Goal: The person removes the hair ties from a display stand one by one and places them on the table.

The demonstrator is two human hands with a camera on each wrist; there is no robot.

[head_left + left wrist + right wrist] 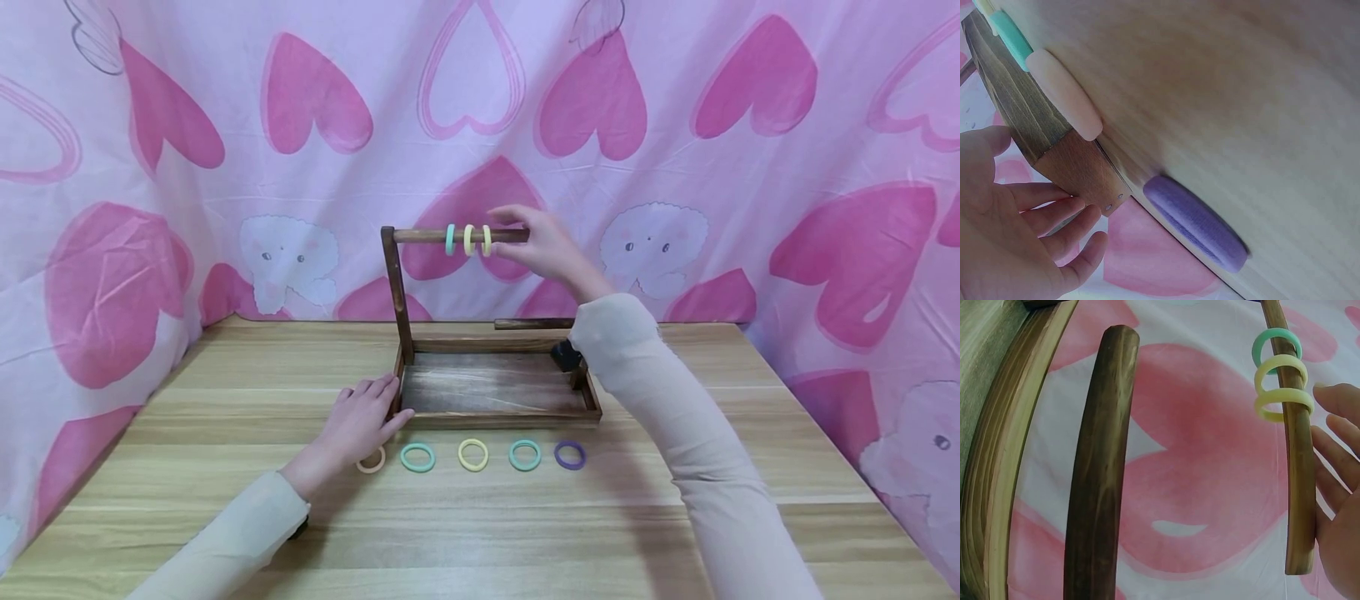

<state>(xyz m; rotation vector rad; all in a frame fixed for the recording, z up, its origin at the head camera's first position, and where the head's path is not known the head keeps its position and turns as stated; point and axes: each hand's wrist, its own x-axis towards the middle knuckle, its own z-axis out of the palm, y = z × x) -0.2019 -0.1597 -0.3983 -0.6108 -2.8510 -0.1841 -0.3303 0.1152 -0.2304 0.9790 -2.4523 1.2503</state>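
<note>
A dark wooden stand has a tray base (487,417) and an upper rod (420,236). On that rod hang a green hair tie (450,240) and two yellow ones, the outer yellow hair tie (487,241) nearest my right hand (543,242). This hand is beside the rod's free end, fingers loosely extended, the thumb close to the outer tie; whether it touches is unclear. My left hand (363,421) rests against the tray's left front corner, fingers extended. Close to it lies a peach hair tie (371,460), partly covered in the head view.
In front of the tray lie a green (417,457), a yellow (473,456), another green (525,456) and a purple hair tie (570,456). The left wrist view shows another purple hair tie (1194,222). A lower rod (532,324) extends beneath my right forearm. A heart-patterned curtain (450,183) hangs behind.
</note>
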